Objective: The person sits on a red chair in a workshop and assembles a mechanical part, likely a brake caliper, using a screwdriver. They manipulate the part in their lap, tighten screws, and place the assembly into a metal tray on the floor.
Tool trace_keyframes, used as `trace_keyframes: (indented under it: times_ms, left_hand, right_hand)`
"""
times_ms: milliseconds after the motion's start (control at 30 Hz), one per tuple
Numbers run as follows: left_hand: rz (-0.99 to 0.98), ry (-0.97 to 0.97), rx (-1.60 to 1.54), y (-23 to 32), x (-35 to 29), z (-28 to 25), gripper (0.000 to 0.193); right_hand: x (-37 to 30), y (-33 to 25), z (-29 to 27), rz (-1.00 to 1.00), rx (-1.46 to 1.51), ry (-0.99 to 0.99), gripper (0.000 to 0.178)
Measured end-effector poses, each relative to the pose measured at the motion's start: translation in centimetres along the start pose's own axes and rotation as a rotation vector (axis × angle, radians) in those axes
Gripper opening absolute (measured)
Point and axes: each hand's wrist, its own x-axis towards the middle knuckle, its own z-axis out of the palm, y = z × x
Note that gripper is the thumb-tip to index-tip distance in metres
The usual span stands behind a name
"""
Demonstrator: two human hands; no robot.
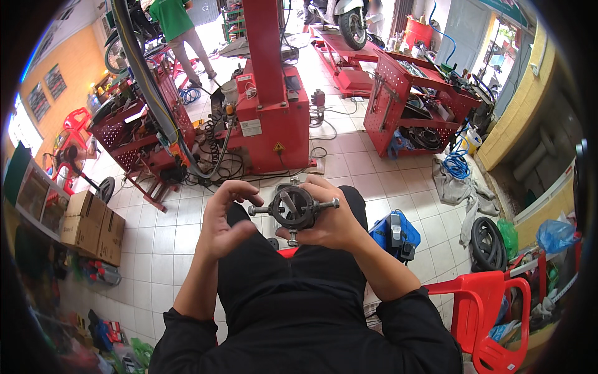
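Note:
A dark metal ring clamp (278, 212) with bolts standing out radially around it is held above my lap. My right hand (336, 225) wraps round its right side, fingers behind the far edge and thumb along the near side. Inside the ring a pale rod-like metal part shows, but its exact shape I cannot make out. My left hand (223, 219) is raised on the left with fingers curved and apart. Its fingertips are close to the head of the left bolt; whether they touch it I cannot tell.
Ahead stands a red lift post (274, 118) with cables around its base. A red tool cart (405, 100) is at the right. Near my right side are a blue bag (408, 232) and a red plastic chair (476, 305). Cardboard boxes (93, 225) stand left; a person in green (171, 22) is farther off.

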Motion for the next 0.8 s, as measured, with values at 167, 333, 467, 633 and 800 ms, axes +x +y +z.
trace_keyframes:
  times_ms: [167,333,467,633,800]
  left_hand:
    - [-0.115,-0.194,0.112,-1.4,-0.4,-1.9,0.038]
    - [-0.065,-0.050,0.112,-0.3,-0.3,-0.3,0.035]
    - [-0.164,-0.127,0.008,-1.5,-0.7,-1.8,0.029]
    - [-0.024,-0.081,0.238,-0.5,-0.4,-0.5,0.048]
    - [-0.002,-0.087,-0.094,-0.7,0.2,-0.3,0.024]
  right_hand:
    - [0.0,0.0,-0.4,0.031,-0.034,-0.053,0.049]
    - [0.0,0.2,-0.2,0.011,-0.010,-0.033,0.050]
    - [-0.1,0.1,0.0,0.040,-0.019,-0.037,0.051]
    - [-0.1,0.3,-0.1,0.018,-0.034,-0.040,0.052]
    - [0.0,0.5,0.1,-0.017,-0.024,-0.027,0.052]
